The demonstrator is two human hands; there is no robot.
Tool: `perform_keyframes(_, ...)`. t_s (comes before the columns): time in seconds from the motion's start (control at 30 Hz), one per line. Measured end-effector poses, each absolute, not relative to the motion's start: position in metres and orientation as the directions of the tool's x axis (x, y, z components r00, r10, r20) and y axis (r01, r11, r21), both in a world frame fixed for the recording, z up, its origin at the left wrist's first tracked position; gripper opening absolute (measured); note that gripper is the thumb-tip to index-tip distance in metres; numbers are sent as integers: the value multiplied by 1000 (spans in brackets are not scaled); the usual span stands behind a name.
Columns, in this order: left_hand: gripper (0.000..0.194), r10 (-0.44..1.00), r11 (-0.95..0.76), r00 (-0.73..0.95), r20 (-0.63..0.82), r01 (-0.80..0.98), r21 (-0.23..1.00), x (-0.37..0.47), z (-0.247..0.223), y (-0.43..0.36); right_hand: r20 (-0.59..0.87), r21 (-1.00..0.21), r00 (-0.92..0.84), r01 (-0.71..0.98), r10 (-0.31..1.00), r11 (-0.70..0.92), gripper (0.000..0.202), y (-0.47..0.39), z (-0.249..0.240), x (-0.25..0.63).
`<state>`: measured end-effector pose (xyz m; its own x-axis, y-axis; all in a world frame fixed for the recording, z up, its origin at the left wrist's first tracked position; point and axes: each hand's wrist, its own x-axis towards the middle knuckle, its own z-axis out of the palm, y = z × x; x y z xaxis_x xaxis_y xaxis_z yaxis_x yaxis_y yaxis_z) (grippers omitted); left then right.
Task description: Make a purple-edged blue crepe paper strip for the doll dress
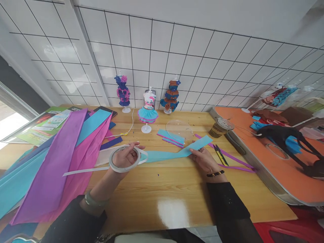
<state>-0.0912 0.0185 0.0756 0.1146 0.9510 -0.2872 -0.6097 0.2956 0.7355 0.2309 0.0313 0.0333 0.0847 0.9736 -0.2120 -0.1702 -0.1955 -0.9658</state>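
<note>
A roll of white double-sided tape (122, 169) hangs around my left hand (126, 156), whose fingers are curled through and over the ring. From the roll, a loose white tape end (86, 171) sticks out to the left. My right hand (201, 159) pinches a light blue crepe paper strip (164, 156) between thumb and fingers. That strip stretches across the table to just behind the tape roll, with its other end folded up past my right hand. Right of this hand lie a yellow and black pair of snips (220, 155) and narrow purple strips (236, 157).
Large purple (53, 162), pink and blue crepe sheets cover the left side. Small dress forms, one in a turquoise skirt (148, 114), stand along the tiled wall. Cut blue pieces (172, 136), a clear plastic disc (179, 130) and a lidded cup (221, 127) lie beyond my hands. An orange table (255, 152) adjoins on the right.
</note>
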Motion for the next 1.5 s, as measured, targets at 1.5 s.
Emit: perform_keyframes(1.5, 13, 937, 349, 234, -260, -596, 723, -79, 79, 36, 42, -910, 561, 364, 826, -200, 107, 27, 4, 280)
